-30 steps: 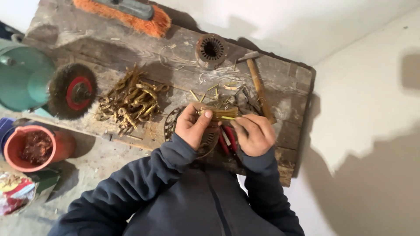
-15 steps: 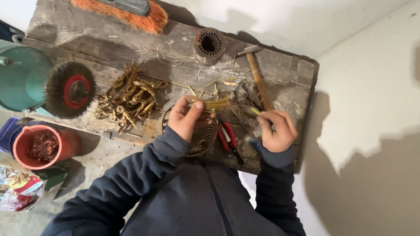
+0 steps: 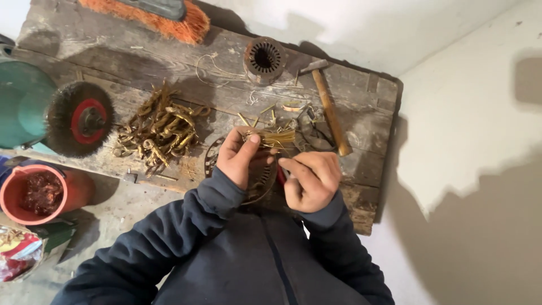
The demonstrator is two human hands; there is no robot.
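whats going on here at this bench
A person in a dark sweater stands at a worn wooden bench. Their left hand pinches a bundle of copper wire strands, and the right hand is close beside it, holding something small I cannot make out. A pile of copper wire pieces, a hammer and a wire brush wheel lie on the bench.

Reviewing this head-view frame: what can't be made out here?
- Round metal part under the hands: mostly hidden by the left hand and right hand.
- Red-handled tool: only a sliver shows beside the right hand.
- Green machine: cut off by the left edge.
- Orange brush: cut off by the top edge.
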